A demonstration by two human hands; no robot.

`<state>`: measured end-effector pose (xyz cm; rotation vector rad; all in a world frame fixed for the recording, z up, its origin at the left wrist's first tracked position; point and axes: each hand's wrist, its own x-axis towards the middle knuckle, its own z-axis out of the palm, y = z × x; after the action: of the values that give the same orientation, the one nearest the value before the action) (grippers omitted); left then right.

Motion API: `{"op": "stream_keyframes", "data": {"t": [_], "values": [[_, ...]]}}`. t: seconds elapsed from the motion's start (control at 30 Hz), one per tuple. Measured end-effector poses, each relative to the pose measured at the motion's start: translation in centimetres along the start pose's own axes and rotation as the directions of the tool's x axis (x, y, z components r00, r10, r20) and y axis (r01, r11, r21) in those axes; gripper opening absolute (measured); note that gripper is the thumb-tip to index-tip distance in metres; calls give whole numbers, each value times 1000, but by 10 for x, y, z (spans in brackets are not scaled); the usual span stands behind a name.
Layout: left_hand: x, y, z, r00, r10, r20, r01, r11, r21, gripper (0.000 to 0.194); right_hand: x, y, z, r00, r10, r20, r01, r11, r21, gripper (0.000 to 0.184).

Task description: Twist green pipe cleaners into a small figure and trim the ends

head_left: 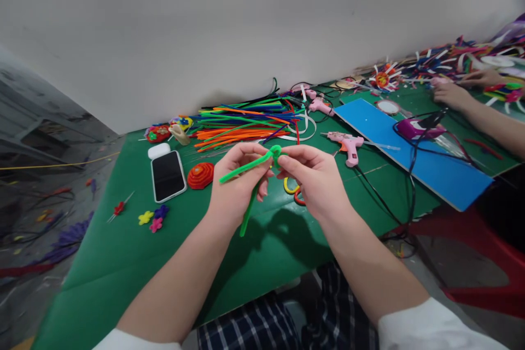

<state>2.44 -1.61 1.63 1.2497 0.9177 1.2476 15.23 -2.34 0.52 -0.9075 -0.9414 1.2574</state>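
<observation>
A bright green pipe cleaner [245, 168] is pinched between both hands above the table. My left hand [237, 181] grips it near its bent part, with one straight end sticking out to the left and another hanging downward. My right hand [310, 175] pinches the small curled loop at the top between thumb and forefinger. Below the right hand lie scissors with yellow and red handles [290, 187], partly hidden by that hand. Beside the left hand sits a coiled orange disc [200, 175].
Behind the hands lies a pile of coloured pipe cleaners [246, 123]. A phone [168, 176] and small felt-like flowers [156, 219] are at left. To the right are a pink glue gun [348, 145], a blue board [414, 147], cables and a co-worker's hands [453, 97].
</observation>
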Motion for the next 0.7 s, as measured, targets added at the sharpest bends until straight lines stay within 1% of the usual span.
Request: {"op": "stream_keyframes", "data": {"t": [0.13,0.27,0.37,0.5,0.6,0.7], "values": [[-2,-3,2,997,51,-54,-47,996,77,17,-2,0,2,999,-16,-39,15,1000,-11,15],[-1,-5,2,994,98,-54,-90,985,144,17,-2,0,1,996,-50,-78,42,995,-92,16],[0,-8,1,986,159,-53,-147,972,183,15,-1,1,0,992,-93,-90,81,988,-129,15],[2,-11,0,973,229,-27,-221,958,182,10,0,3,0,985,-143,-96,129,982,-137,14],[3,-14,0,972,233,-13,-227,957,178,10,0,3,1,982,-155,-109,136,978,-159,14],[6,-12,-7,975,212,60,-220,949,224,13,1,2,0,985,-131,-108,115,982,-149,13]]}}
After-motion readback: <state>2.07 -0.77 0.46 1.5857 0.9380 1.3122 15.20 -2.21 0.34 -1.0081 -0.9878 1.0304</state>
